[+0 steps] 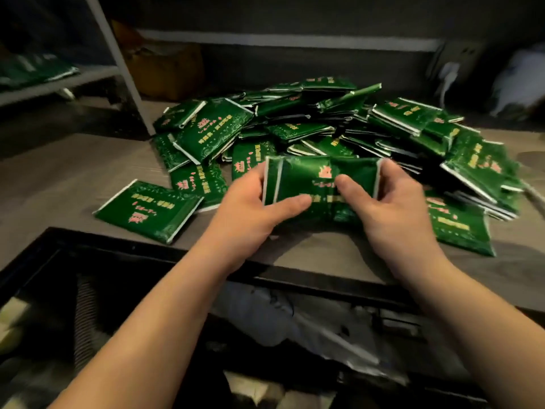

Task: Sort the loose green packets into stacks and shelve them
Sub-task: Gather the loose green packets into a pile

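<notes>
While a grey counter (73, 172) is stretching across the middle of the view, a big loose heap of green packets (339, 125) is lying on it, spilling from the centre towards the right. Behind the heap, a white metal rack (118, 63) is standing at the left, and its low shelf is carrying more green packets (35, 69), blurred in the dim light. Below the counter edge, a black-rimmed bin (88, 246) is sitting open, with crumpled pale plastic inside.

At the near side of the heap, both hands are holding a small stack of packets (312, 178) just above the counter. The left hand (250, 202) is gripping the stack's left end, thumb lying across the front and fingers curled behind. The right hand (392, 199) is gripping the right end, thumb pressing on the printed face and fingers wrapping the far edge.

One single packet (147, 209) is lying flat by itself to the left, apart from the heap.
</notes>
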Available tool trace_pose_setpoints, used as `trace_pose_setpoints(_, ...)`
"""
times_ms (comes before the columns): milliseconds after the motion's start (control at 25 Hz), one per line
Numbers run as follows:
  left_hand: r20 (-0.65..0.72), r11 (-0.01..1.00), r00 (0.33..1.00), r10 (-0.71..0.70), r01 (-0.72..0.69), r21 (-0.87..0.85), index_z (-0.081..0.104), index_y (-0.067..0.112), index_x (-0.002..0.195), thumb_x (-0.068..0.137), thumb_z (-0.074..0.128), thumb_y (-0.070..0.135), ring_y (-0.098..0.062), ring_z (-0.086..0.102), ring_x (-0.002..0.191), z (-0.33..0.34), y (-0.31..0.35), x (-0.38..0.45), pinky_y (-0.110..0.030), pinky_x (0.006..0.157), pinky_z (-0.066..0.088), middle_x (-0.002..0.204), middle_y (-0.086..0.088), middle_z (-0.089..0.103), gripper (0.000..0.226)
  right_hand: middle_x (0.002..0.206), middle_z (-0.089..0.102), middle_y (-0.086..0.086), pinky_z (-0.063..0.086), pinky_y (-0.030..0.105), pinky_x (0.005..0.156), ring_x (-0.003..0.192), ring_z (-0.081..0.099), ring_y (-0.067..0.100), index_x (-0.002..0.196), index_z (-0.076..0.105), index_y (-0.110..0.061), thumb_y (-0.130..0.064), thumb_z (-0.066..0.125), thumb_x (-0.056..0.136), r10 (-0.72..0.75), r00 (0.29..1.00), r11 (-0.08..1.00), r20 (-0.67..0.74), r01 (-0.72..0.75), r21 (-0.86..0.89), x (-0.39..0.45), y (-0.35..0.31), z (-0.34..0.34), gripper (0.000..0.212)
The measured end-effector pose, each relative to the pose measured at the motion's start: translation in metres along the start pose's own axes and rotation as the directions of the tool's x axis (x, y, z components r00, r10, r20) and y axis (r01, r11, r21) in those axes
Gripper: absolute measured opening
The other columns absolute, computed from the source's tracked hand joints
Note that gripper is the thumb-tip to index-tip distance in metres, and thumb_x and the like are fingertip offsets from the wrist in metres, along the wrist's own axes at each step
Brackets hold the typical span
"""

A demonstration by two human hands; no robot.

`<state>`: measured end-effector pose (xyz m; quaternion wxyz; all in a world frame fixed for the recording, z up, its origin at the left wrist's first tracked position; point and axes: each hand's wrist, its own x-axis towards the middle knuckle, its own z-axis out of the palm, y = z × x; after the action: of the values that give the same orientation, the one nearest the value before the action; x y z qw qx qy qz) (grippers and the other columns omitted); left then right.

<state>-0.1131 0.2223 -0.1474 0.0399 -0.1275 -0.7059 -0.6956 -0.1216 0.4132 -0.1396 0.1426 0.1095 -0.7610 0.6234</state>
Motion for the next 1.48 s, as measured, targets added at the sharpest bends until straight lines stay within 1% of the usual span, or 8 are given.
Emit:
trace_pose_setpoints(280, -0.022, 0.994, 0.994, -0.109, 0.109, 0.014, 0.066, 0.011, 0.11, 0.089, 0.072, 0.004, -0.023, 0.074, 0.101, 0.002, -0.006, 0.006, -0.03, 0.083, 0.057, 0.102, -0.003, 0.078, 0.023, 0.072, 0.063, -0.003, 0.044, 0.023, 0.062, 0.068, 0.06, 0.014, 0.09, 0.061, -0.02, -0.04, 0.073, 0.086, -0.189, 0.979, 0.887, -0.077, 0.136, -0.442, -0.01, -0.011, -0.052, 0.023)
trace_pose_setpoints(480, -0.064, 0.976, 0.976, -0.208, 0.211, 0.046, 0.067, 0.025, 0.097, 0.083, 0.066, 0.023, -0.023, 0.067, 0.106, 0.006, -0.001, 0.004, -0.034, 0.086, 0.052, 0.106, -0.002, 0.073, 0.015, 0.116, 0.067, 0.006, 0.043, 0.028, 0.089, 0.112, 0.058, 0.024, 0.115, 0.065, -0.016, -0.05, 0.073, 0.083, 0.053, 0.998, 0.587, 0.024, -0.012, -0.809, -0.026, 0.002, -0.116, 0.048)
trace_pose_setpoints(600, -0.037, 0.979, 0.981, -0.191, 0.194, 0.067, 0.066, 0.024, 0.102, 0.092, 0.063, 0.017, -0.023, 0.069, 0.103, 0.007, 0.002, 0.004, -0.03, 0.081, 0.053, 0.106, -0.004, 0.075, 0.013, 0.142, 0.052, 0.004, 0.034, 0.035, 0.112, 0.135, 0.041, 0.023, 0.137, 0.053, -0.024, -0.059, 0.068, 0.082, 0.261, 0.961, 0.568, 0.095, -0.074, -0.82, -0.033, 0.008, -0.122, 0.067)
trace_pose_setpoints(880, 0.011, 0.977, 0.993, -0.117, 0.113, 0.179, 0.064, 0.023, 0.111, 0.099, 0.062, 0.015, -0.009, 0.073, 0.09, 0.005, 0.002, 0.003, -0.02, 0.069, 0.054, 0.1, 0.009, 0.077, 0.015, 0.127, 0.058, 0.0, 0.035, 0.034, 0.106, 0.128, 0.044, 0.022, 0.125, 0.062, -0.026, -0.034, 0.059, 0.097, 0.168, 0.981, 0.678, 0.096, -0.045, -0.734, -0.033, 0.009, -0.12, 0.029)
trace_pose_setpoints(1080, 0.011, 0.98, 0.991, -0.133, 0.13, 0.151, 0.066, 0.023, 0.109, 0.102, 0.055, 0.016, -0.015, 0.073, 0.096, 0.005, -0.003, 0.005, -0.036, 0.084, 0.054, 0.1, 0.006, 0.077, 0.015, 0.122, 0.049, -0.002, 0.04, 0.032, 0.099, 0.122, 0.043, 0.019, 0.132, 0.049, -0.03, -0.057, 0.079, 0.073, 0.273, 0.962, 0.599, 0.003, -0.168, -0.783, -0.029, 0.002, -0.125, 0.072)
trace_pose_setpoints(1280, -0.003, 0.979, 0.996, -0.089, 0.088, 0.186, 0.066, 0.025, 0.109, 0.1, 0.059, 0.023, -0.019, 0.068, 0.109, 0.001, -0.009, 0.009, -0.051, 0.104, 0.048, 0.112, 0.003, 0.074, 0.012, 0.107, 0.06, -0.004, 0.047, 0.007, 0.073, 0.092, 0.064, 0.01, 0.116, 0.057, -0.03, -0.002, 0.079, 0.079, -0.02, 0.988, 0.923, -0.154, -0.041, -0.383, -0.039, 0.003, -0.117, 0.052)
trace_pose_setpoints(1360, -0.033, 0.979, 0.997, -0.071, 0.076, 0.187, 0.067, 0.024, 0.106, 0.1, 0.061, 0.023, -0.019, 0.068, 0.108, 0.0, -0.01, 0.01, -0.053, 0.104, 0.048, 0.11, 0.003, 0.074, 0.009, 0.104, 0.069, 0.005, 0.059, 0.022, 0.072, 0.087, 0.071, 0.012, 0.117, 0.059, -0.025, 0.013, 0.067, 0.082, 0.039, 0.965, 0.999, -0.259, -0.037, 0.015, -0.041, 0.0, -0.114, 0.053)
trace_pose_setpoints(1480, -0.045, 0.983, 0.996, -0.071, 0.078, 0.166, 0.068, 0.025, 0.105, 0.099, 0.062, 0.021, -0.019, 0.069, 0.107, 0.002, -0.01, 0.01, -0.052, 0.105, 0.049, 0.108, 0.004, 0.075, 0.01, 0.095, 0.074, 0.008, 0.062, 0.044, 0.078, 0.092, 0.07, 0.027, 0.116, 0.061, -0.02, 0.016, 0.058, 0.085, 0.177, 0.948, 0.923, -0.264, -0.066, 0.379, -0.045, -0.001, -0.108, 0.047)
